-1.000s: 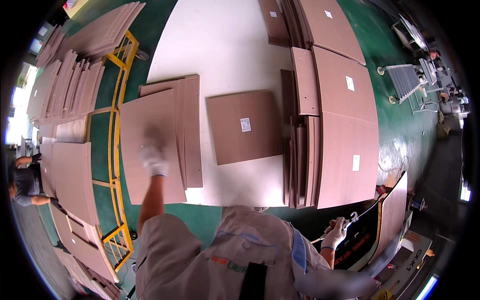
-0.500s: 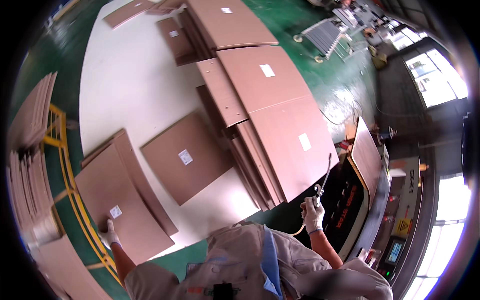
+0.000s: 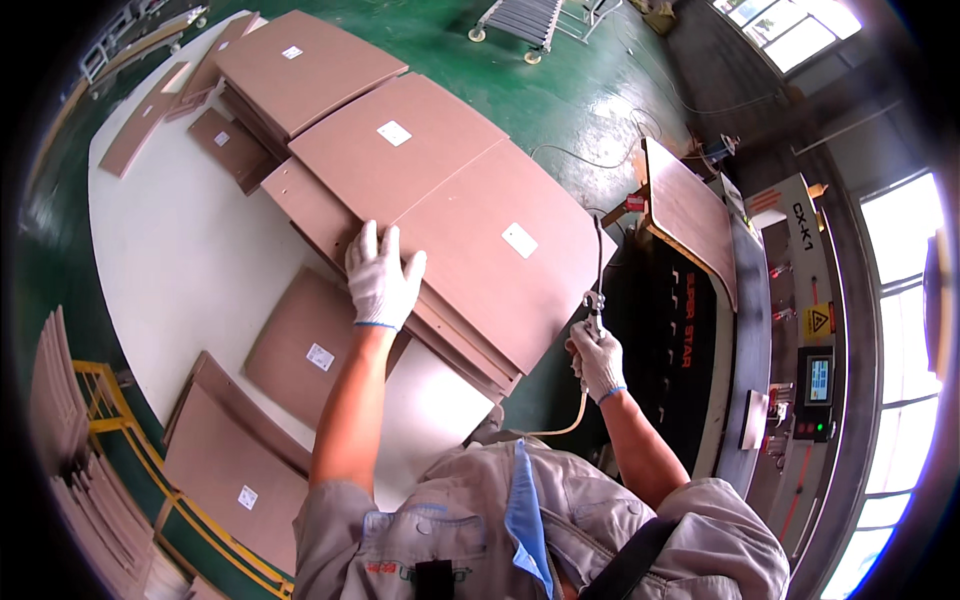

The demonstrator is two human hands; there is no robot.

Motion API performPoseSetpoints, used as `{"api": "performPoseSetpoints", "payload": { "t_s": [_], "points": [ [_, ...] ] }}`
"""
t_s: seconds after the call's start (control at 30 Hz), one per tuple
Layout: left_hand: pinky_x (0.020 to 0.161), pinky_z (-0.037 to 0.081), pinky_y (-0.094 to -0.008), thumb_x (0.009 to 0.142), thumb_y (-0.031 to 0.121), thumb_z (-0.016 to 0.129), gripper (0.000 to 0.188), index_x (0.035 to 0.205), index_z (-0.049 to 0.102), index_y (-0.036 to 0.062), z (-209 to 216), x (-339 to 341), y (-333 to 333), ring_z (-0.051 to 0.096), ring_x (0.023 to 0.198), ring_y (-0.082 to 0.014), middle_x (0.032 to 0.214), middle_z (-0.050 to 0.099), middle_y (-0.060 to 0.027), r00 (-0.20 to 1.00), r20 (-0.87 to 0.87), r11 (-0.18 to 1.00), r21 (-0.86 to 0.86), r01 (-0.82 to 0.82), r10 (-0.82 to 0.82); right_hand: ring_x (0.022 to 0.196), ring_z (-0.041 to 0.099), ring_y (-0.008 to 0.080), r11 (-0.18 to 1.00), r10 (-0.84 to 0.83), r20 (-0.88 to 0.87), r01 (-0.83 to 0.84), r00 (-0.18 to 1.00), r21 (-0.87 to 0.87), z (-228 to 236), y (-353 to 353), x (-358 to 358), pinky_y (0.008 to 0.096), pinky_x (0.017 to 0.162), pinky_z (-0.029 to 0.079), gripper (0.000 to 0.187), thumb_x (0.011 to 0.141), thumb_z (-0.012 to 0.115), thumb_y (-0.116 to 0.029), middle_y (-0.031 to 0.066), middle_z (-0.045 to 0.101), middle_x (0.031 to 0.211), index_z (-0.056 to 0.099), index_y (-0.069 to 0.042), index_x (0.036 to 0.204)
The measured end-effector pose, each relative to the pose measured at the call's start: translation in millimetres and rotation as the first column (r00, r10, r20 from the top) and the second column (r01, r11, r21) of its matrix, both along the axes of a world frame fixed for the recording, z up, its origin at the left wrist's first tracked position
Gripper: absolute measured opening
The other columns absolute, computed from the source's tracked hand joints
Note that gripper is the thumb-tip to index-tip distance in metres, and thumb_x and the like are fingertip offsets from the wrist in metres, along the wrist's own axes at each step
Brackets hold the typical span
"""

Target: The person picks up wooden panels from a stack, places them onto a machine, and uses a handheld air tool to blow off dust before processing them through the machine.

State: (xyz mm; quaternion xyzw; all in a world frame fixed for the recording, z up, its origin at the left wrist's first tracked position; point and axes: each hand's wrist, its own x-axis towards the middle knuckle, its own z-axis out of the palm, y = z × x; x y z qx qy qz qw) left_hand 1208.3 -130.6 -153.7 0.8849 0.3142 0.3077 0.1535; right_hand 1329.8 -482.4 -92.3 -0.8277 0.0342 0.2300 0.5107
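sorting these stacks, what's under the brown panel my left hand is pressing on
Under the brown panel that the left hand presses lie more panels of the same kind, their edges stepping out at the near side. How many, and what is beneath them, is covered.

floor point(image 3: 560, 70): green, glossy | bench point(image 3: 170, 240): white | windows point(image 3: 900, 330): bright daylight, right | machine point(image 3: 700, 340): black, right | rail point(image 3: 130, 420): yellow, left
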Motion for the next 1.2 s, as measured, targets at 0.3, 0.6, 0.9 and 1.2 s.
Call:
{"api": "performPoseSetpoints", "payload": {
  "t_s": [0.3, 0.6, 0.9, 1.2],
  "points": [
    [0.125, 0.029, -0.062, 0.099, 0.051, 0.065, 0.076, 0.15, 0.051, -0.0036, 1.8, 35.6, -26.2, 0.033, 0.15, -0.0564, 0.163, 0.039, -0.0305, 0.968, -0.244, 0.997, -0.042, -0.062, 0.05, 0.046, 0.048, 0.0119, 1.0, 0.018, -0.018, -0.017, 1.0, 0.017, -4.2, 27.0, 109.8, 0.03, 0.041, 0.038, 0.027, 0.097, 0.075, -0.026, 0.0006, 0.054, 0.063, 0.058, -0.01, 0.085],
    [0.12, 0.039, -0.0553, 0.091, 0.034, 0.078, 0.056, 0.135, 0.065, 0.0025, 0.9, 29.1, -7.6, 0.045, 0.145, -0.0452, 0.155, 0.052, -0.0235, 0.983, -0.042, 0.958, -0.233, 0.167, -0.181, 0.047, 0.046, 0.0131, 0.952, -0.087, -0.237, 0.151, 0.968, 0.265, -12.4, -32.9, 104.1, 0.0317, 0.046, 0.039, 0.029, 0.094, 0.076, -0.012, -0.0019, 0.049, 0.061, 0.055, -0.014, 0.074],
    [0.129, 0.012, -0.0672, 0.074, 0.072, 0.082, 0.129, 0.17, 0.023, 0.0086, 66.0, 70.7, 91.8, 0.005, 0.161, -0.0545, 0.177, 0.013, -0.0255, 0.81, -0.58, 0.967, -0.244, -0.076, -0.083, 0.051, 0.053, 0.0121, 0.886, -0.233, -0.125, 0.263, 0.964, 0.382, -30.5, -137.2, 68.8, 0.0286, 0.05, 0.043, 0.013, 0.095, 0.072, -0.011, -0.0026, 0.055, 0.065, 0.06, -0.012, 0.089],
    [0.124, 0.012, -0.076, 0.092, 0.076, 0.058, 0.116, 0.171, 0.013, 0.0041, 52.4, 135.7, 11.7, 0.004, 0.162, -0.0522, 0.178, 0.011, -0.0242, 0.695, -0.719, 0.983, -0.132, -0.131, -0.003, 0.053, 0.05, 0.0136, 0.882, -0.249, -0.108, 0.271, 0.963, 0.386, -24.9, -122.9, 60.2, 0.0309, 0.053, 0.045, 0.013, 0.092, 0.073, -0.01, -0.0012, 0.052, 0.064, 0.06, -0.01, 0.088]
  ]
}}
